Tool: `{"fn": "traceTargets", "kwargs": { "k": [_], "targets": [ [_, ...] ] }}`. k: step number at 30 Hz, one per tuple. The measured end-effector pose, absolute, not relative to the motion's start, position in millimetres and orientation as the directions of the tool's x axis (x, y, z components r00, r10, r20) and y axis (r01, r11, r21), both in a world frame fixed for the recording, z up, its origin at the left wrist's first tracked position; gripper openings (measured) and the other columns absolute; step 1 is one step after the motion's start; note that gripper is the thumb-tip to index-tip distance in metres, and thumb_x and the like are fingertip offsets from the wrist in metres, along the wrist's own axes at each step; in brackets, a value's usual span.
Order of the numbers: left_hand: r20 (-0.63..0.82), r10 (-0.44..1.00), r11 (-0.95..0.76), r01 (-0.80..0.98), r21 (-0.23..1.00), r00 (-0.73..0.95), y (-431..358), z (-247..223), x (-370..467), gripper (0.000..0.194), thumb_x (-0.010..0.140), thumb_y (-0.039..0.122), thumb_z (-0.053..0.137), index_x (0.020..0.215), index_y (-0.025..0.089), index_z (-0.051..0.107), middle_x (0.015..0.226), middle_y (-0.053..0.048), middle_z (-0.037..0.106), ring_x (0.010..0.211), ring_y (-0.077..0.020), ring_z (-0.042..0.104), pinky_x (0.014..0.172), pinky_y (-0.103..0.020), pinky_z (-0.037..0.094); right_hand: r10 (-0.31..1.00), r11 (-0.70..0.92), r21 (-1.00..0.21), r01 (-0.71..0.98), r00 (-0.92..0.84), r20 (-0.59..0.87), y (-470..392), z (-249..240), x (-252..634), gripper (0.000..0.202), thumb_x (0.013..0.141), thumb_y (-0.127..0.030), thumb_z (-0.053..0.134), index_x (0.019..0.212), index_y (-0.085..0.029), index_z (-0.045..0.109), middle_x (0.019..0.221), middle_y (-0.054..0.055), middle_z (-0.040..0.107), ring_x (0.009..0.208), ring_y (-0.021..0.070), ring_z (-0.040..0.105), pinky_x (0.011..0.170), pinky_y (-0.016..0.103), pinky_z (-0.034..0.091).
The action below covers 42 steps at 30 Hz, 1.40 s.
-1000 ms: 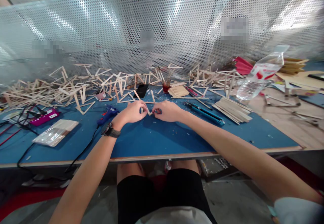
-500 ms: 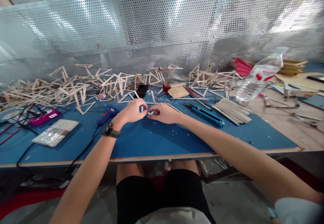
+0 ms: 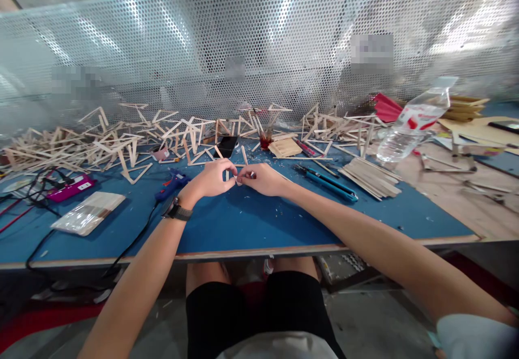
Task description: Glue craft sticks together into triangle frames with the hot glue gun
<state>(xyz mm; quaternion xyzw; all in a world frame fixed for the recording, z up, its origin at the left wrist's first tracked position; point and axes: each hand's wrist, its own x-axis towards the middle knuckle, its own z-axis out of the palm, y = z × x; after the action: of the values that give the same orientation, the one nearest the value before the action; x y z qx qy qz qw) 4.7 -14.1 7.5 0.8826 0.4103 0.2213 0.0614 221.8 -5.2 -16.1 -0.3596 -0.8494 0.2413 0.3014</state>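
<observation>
Over the blue mat, my two hands meet at the fingertips. My left hand (image 3: 215, 178) is closed in a pinch, its thumb and forefinger curved into a ring around part of a pale wooden craft stick (image 3: 227, 175). My right hand (image 3: 263, 179) pinches a small whitish piece (image 3: 238, 180) right beside the left fingertips; fingers hide most of it. Another craft stick (image 3: 244, 155) slants up just behind the right fingers; whether it joins the held pieces cannot be made out.
A blue glue gun (image 3: 172, 183) lies left of my hands, near a magenta power strip (image 3: 72, 187) and a wrapped pack (image 3: 89, 213). Rightward are a blue cutter (image 3: 330, 183), loose sticks (image 3: 371, 178) and a tilted bottle (image 3: 416, 121). Joined stick frames (image 3: 81, 145) line the perforated screen (image 3: 259, 40).
My right fingers have closed in tighter on the small whitish piece and turned slightly. My left hand stays nearly in place.
</observation>
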Motion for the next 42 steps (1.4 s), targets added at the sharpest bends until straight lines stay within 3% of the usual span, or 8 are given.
{"fn": "traceTargets", "kwargs": {
  "k": [10, 18, 28, 32, 38, 42],
  "targets": [
    [0.301, 0.756, -0.654, 0.697, 0.294, 0.582, -14, 5, 4, 0.017, 0.087, 0.032, 0.059, 0.096, 0.021, 0.068, 0.108, -0.008, 0.069, 0.104, -0.0267, 0.064, 0.098, -0.042, 0.047, 0.741, 0.657, -0.597, 0.46, -0.536, 0.404, 2, -19, 225, 0.022, 0.094, -0.03, 0.058, 0.094, -0.02, 0.078, 0.087, 0.002, 0.074, 0.075, 0.0125, 0.059, 0.069, 0.023, 0.036],
    [0.32, 0.753, -0.656, 0.686, 0.315, 0.574, -7, -4, 5, 0.023, 0.093, 0.042, 0.062, 0.095, 0.021, 0.073, 0.112, -0.009, 0.068, 0.107, -0.0274, 0.064, 0.1, -0.044, 0.047, 0.746, 0.653, -0.632, 0.418, -0.502, 0.438, 3, -18, 227, 0.028, 0.095, -0.04, 0.06, 0.091, -0.02, 0.079, 0.081, 0.002, 0.071, 0.068, 0.0127, 0.056, 0.064, 0.025, 0.036],
    [0.409, 0.723, -0.688, 0.633, 0.354, 0.557, -9, 3, 5, 0.022, 0.098, 0.034, 0.054, 0.091, 0.02, 0.069, 0.101, -0.007, 0.069, 0.094, -0.0227, 0.065, 0.088, -0.037, 0.05, 0.769, 0.639, -0.63, 0.442, -0.397, 0.501, 9, -21, 228, 0.024, 0.092, -0.038, 0.063, 0.092, -0.02, 0.079, 0.077, 0.001, 0.069, 0.067, 0.0129, 0.056, 0.064, 0.026, 0.04],
    [0.444, 0.722, -0.69, 0.604, 0.399, 0.531, -14, 7, 8, 0.021, 0.099, 0.033, 0.052, 0.092, 0.02, 0.066, 0.098, -0.006, 0.068, 0.091, -0.0209, 0.064, 0.085, -0.034, 0.05, 0.769, 0.637, -0.627, 0.448, -0.422, 0.48, 11, -25, 228, 0.022, 0.09, -0.036, 0.065, 0.091, -0.02, 0.08, 0.08, 0.003, 0.074, 0.067, 0.0132, 0.058, 0.064, 0.026, 0.04],
    [0.498, 0.712, -0.7, 0.561, 0.442, 0.496, -18, 10, 16, 0.021, 0.1, 0.034, 0.05, 0.094, 0.019, 0.064, 0.095, -0.005, 0.069, 0.087, -0.019, 0.064, 0.076, -0.03, 0.049, 0.708, 0.671, -0.672, 0.314, -0.542, 0.454, 7, -28, 224, 0.024, 0.092, -0.034, 0.061, 0.095, -0.022, 0.081, 0.082, 0.0, 0.077, 0.068, 0.0132, 0.061, 0.067, 0.025, 0.044],
    [0.513, 0.736, -0.669, 0.595, 0.446, 0.443, -18, 10, 14, 0.021, 0.1, 0.033, 0.049, 0.09, 0.019, 0.062, 0.088, -0.005, 0.067, 0.08, -0.0188, 0.062, 0.07, -0.029, 0.047, 0.75, 0.639, -0.68, 0.361, -0.487, 0.447, 5, -25, 222, 0.022, 0.092, -0.034, 0.061, 0.092, -0.02, 0.079, 0.083, 0.002, 0.076, 0.069, 0.0135, 0.061, 0.067, 0.025, 0.045]
  ]
}}
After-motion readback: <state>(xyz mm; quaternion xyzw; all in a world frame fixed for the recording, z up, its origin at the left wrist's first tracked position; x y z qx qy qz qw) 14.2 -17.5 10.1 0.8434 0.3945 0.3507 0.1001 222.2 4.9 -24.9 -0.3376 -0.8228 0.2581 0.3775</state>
